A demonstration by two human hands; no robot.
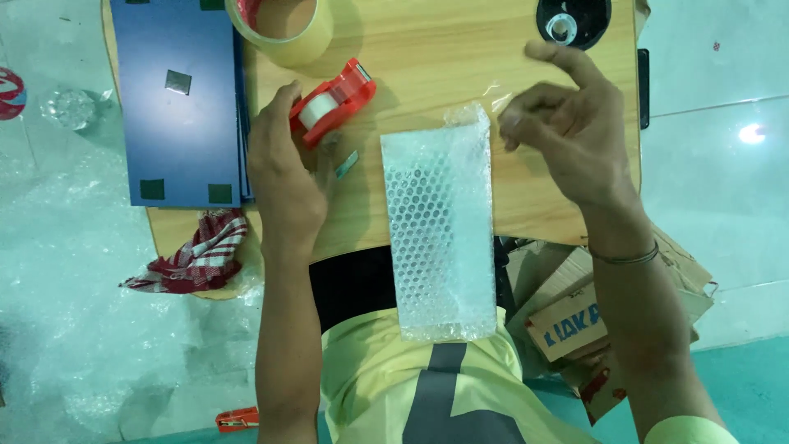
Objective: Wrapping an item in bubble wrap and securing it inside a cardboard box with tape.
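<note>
A long flat package wrapped in bubble wrap (440, 230) lies on the wooden table (427, 49), its near end hanging over the edge toward my lap. My left hand (283, 177) rests left of it and grips a red tape dispenser (335, 103) holding a small white roll. My right hand (571, 123) hovers just right of the package's far end. Its thumb and forefinger pinch a strip of clear tape (496, 92), and the other fingers are spread. A short greenish tape scrap (346, 164) lies between the dispenser and the package.
A blue board (177, 99) with small square patches covers the table's left side. A wide roll of tan tape (283, 29) stands at the far edge, a black round object (573, 20) at far right. A red checkered cloth (197, 255) hangs off the near-left corner. Cardboard boxes (575, 325) sit on the floor.
</note>
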